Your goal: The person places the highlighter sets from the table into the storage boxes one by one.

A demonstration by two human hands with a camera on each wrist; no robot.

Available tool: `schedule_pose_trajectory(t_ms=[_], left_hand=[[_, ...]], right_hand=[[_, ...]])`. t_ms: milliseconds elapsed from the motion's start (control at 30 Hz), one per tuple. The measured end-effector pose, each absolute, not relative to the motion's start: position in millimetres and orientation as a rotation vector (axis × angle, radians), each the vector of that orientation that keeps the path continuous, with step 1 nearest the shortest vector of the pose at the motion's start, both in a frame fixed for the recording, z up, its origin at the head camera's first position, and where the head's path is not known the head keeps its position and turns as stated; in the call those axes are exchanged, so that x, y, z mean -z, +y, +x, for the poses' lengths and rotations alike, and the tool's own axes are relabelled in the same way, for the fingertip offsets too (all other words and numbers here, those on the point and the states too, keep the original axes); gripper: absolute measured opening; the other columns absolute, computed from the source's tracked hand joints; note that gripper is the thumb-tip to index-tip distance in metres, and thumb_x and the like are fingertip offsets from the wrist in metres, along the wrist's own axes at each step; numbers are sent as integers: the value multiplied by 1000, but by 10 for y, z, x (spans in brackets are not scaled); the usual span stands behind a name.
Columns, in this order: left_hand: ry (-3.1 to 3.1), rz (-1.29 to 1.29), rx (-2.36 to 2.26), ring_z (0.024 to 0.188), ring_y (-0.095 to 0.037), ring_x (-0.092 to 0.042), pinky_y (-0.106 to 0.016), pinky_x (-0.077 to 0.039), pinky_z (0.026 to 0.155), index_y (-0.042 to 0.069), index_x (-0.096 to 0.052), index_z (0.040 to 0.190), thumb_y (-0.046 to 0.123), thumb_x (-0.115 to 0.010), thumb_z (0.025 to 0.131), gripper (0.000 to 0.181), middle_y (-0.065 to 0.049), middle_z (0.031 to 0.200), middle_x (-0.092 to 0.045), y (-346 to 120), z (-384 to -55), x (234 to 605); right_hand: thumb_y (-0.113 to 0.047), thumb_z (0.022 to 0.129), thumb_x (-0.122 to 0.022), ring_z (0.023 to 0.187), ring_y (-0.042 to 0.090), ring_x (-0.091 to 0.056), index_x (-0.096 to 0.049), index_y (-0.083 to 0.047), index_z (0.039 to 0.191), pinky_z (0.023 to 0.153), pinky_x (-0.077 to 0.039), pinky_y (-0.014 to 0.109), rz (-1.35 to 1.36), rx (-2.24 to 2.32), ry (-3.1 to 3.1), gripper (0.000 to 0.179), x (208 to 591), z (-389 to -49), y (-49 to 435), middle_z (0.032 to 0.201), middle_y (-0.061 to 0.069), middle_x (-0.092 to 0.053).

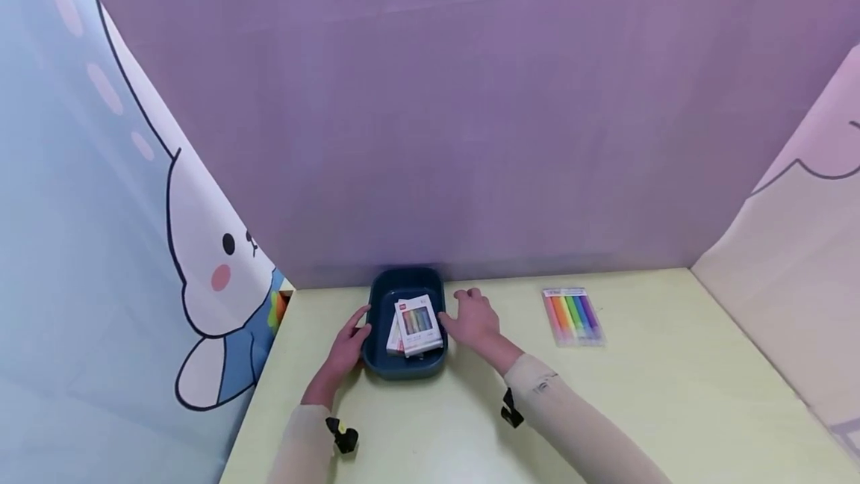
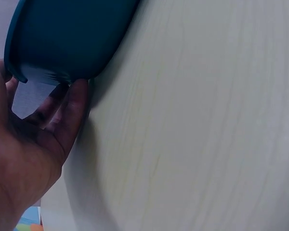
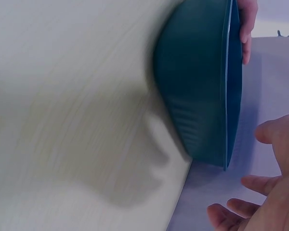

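A dark blue plastic bin stands on the table against the back wall. Inside it, a white box with colored sticks pictured on its front lies over a second white box, which is mostly covered. My left hand grips the bin's left side, its thumb at the rim and its fingers against the outer wall. To the right of the bin is my right hand. The right wrist view shows that hand with fingers spread, apart from the bin's wall.
A clear pack of rainbow-colored pens lies on the table to the right. A purple cloth wall rises at the table's back edge. Printed cloth panels border both sides, the left one with a cartoon rabbit.
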State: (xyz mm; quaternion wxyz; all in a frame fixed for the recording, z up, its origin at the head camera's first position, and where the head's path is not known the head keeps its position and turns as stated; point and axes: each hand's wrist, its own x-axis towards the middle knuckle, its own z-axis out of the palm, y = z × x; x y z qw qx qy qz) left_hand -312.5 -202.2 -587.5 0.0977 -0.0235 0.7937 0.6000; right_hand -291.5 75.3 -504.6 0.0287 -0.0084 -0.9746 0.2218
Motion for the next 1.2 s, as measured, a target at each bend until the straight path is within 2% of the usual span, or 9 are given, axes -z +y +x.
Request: schedule_pose_trajectory(t_ms=[100, 233, 467, 633, 733, 933, 1000, 1100, 1200], left_hand=[[2332, -69, -1789, 99, -33, -54, -34, -49, 66, 40, -40, 146, 32, -46, 104, 43, -19, 124, -49, -2013, -3126, 5897], [2363, -66, -1788, 107, -34, -50, -34, -48, 71, 39, -41, 146, 32, -47, 104, 43, -19, 128, -49, -2019, -3160, 5860], [2351, -72, -1752, 108, -37, -48, -34, -48, 59, 41, -39, 146, 34, -46, 104, 44, -20, 132, -44, -2023, -3205, 5804], [2384, -58, -1736, 102, -35, -51, -34, -47, 57, 39, -40, 147, 32, -47, 103, 45, -20, 126, -47, -2043, -3210, 5812], [2385, -33, -1726, 99, -34, -51, -35, -48, 59, 38, -40, 147, 32, -48, 103, 45, -20, 120, -48, -2044, -3211, 5828], [2428, -30, -1677, 103, -31, -48, -34, -44, 69, 38, -39, 147, 36, -47, 103, 45, -17, 121, -48, -2063, -3197, 5835], [2400, -48, -1715, 97, -35, -52, -35, -46, 67, 32, -41, 148, 37, -49, 102, 46, -19, 121, -51, -2058, -3194, 5843], [2363, -78, -1762, 90, -31, -56, -35, -49, 61, 18, -45, 147, 38, -51, 101, 50, -21, 128, -52, -2049, -3180, 5866], [2342, -79, -1782, 79, -29, -60, -35, -51, 56, 14, -44, 147, 37, -51, 101, 52, -22, 129, -52, -2041, -3181, 5884]], right_hand=[[-46, 87, -65, 111, 34, -54, -58, -8, 130, 72, -52, 47, -27, -668, -3012, 57, 5030, -2905, 832, 131, 18, -50], [-45, 88, -63, 111, 36, -54, -57, -7, 130, 72, -52, 48, 4, -656, -3013, 57, 4988, -2932, 917, 131, 19, -50], [-42, 89, -63, 112, 36, -53, -56, -6, 131, 69, -52, 46, -33, -644, -3049, 55, 4958, -2974, 1079, 132, 19, -49], [-41, 90, -62, 113, 36, -53, -54, -6, 133, 67, -51, 44, -50, -641, -3067, 56, 5022, -3006, 1181, 133, 18, -49], [-40, 90, -62, 112, 36, -53, -54, -6, 133, 66, -51, 44, -53, -629, -3075, 55, 5059, -3017, 1253, 133, 17, -49], [-38, 90, -62, 113, 37, -53, -53, -5, 134, 63, -50, 43, -43, -643, -3083, 56, 5077, -3007, 1386, 134, 18, -48], [-38, 90, -62, 113, 38, -53, -53, -4, 134, 63, -50, 43, -48, -650, -3078, 56, 5071, -2995, 1442, 134, 18, -49], [-37, 90, -62, 113, 38, -53, -53, -3, 133, 65, -50, 44, -53, -647, -3078, 56, 5076, -2973, 1542, 133, 20, -49], [-36, 90, -62, 112, 40, -53, -53, -1, 133, 72, -51, 48, -53, -633, -3078, 56, 5083, -2954, 1657, 131, 22, -49]])
